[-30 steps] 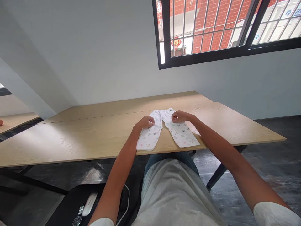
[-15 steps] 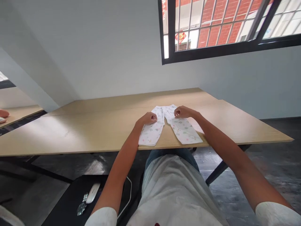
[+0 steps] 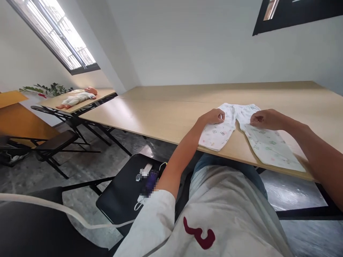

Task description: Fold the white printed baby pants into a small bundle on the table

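Observation:
Small white trousers with a faint printed pattern (image 3: 270,142) lie flat on the light wooden table (image 3: 160,107), waistband toward the wall and legs toward me. My left hand (image 3: 214,116) rests on the left side of the trousers, its fingers curled together on the cloth. On the right side of the trousers, my right hand (image 3: 264,119) has its fingertips pinched at the fabric. Both hands are a little below the waistband, with the gap between the legs lying between them.
A doll in white clothes (image 3: 80,97) lies on another table at the far left. Beside me, a black chair (image 3: 118,192) holds a watch (image 3: 138,177), a phone and a white cable. A folding chair (image 3: 56,142) stands farther left.
The view has swung to the left, bringing the doll, a second window and the chairs into sight. Both hands remain on the trousers, which lie spread as before.

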Demonstrator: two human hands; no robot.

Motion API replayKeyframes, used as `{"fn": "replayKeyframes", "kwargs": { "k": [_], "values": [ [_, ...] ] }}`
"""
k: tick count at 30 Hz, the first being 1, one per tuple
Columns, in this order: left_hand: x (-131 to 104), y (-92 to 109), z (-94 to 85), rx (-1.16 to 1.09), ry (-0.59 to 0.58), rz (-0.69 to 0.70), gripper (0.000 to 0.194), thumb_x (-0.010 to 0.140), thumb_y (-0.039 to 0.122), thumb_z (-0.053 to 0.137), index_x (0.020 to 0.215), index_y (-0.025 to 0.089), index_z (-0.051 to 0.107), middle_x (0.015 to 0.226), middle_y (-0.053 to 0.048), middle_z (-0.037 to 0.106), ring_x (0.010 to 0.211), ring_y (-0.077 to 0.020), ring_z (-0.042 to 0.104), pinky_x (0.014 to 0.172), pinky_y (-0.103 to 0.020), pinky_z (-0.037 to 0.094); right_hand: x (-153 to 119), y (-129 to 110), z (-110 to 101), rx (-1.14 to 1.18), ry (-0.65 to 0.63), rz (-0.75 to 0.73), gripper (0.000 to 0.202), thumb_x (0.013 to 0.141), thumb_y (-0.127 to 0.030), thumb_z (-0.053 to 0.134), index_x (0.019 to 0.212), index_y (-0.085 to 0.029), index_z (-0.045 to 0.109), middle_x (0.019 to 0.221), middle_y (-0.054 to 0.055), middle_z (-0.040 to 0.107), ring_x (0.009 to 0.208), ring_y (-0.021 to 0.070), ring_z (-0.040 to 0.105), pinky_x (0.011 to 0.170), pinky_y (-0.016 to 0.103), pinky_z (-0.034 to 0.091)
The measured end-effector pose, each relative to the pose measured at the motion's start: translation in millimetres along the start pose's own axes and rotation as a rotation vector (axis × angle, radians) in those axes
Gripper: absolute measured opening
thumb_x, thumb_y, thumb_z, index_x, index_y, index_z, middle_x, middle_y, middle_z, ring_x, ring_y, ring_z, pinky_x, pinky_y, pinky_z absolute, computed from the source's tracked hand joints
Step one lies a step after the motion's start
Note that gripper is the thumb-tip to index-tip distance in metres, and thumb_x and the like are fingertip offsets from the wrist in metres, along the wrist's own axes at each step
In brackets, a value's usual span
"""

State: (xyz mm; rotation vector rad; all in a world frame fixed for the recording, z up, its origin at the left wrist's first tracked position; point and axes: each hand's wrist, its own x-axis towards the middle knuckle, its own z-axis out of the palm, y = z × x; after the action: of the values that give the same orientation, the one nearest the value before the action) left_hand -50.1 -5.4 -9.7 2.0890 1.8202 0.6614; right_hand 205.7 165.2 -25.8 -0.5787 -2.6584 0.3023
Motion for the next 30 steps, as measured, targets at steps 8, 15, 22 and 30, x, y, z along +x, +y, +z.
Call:
{"fn": "replayKeyframes", "kwargs": {
  "k": [8, 15, 22, 30],
  "values": [
    [10.0, 14.1, 11.8, 0.156, 0.091, -0.153, 0.009, 0.083, 0.02, 0.064, 0.087, 0.012, 0.067, 0.098, -0.016, 0.069, 0.084, -0.0211, 0.062, 0.075, -0.034, 0.044, -0.4, -9.6, -7.6, -0.027, -0.248, 0.002, 0.053, 0.077, -0.075, 0.054, 0.066, -0.023, 0.055, 0.064, 0.008, 0.057, 0.056, 0.0159, 0.047, 0.056, 0.034, 0.039],
    [8.0, 12.8, 10.9, 0.237, 0.057, -0.128, 0.022, 0.081, 0.036, 0.064, 0.092, 0.017, 0.066, 0.097, -0.008, 0.07, 0.085, -0.0211, 0.063, 0.072, -0.03, 0.047, -2.8, -19.1, -6.9, -0.009, -0.222, -0.038, 0.047, 0.081, -0.066, 0.054, 0.07, -0.021, 0.055, 0.065, 0.003, 0.055, 0.059, 0.0165, 0.047, 0.058, 0.031, 0.038],
    [1.4, 15.9, 3.2, 0.274, 0.015, -0.104, 0.019, 0.082, 0.034, 0.061, 0.092, 0.018, 0.067, 0.09, -0.004, 0.07, 0.081, -0.0171, 0.062, 0.075, -0.027, 0.05, -2.7, -31.7, -4.9, -0.011, -0.153, -0.051, 0.029, 0.08, -0.046, 0.055, 0.071, -0.018, 0.057, 0.065, 0.0, 0.056, 0.061, 0.0137, 0.048, 0.058, 0.025, 0.034],
    [-6.3, 41.2, 5.8, 0.29, -0.105, 0.069, 0.041, 0.091, 0.041, 0.051, 0.128, 0.023, 0.056, 0.118, -0.009, 0.061, 0.11, -0.0241, 0.058, 0.098, -0.038, 0.048, 1.9, -13.7, 6.8, -0.04, -0.034, -0.07, 0.027, 0.092, -0.029, 0.049, 0.106, -0.018, 0.069, 0.114, 0.009, 0.068, 0.108, 0.0251, 0.06, 0.094, 0.035, 0.047]
  ]
}}
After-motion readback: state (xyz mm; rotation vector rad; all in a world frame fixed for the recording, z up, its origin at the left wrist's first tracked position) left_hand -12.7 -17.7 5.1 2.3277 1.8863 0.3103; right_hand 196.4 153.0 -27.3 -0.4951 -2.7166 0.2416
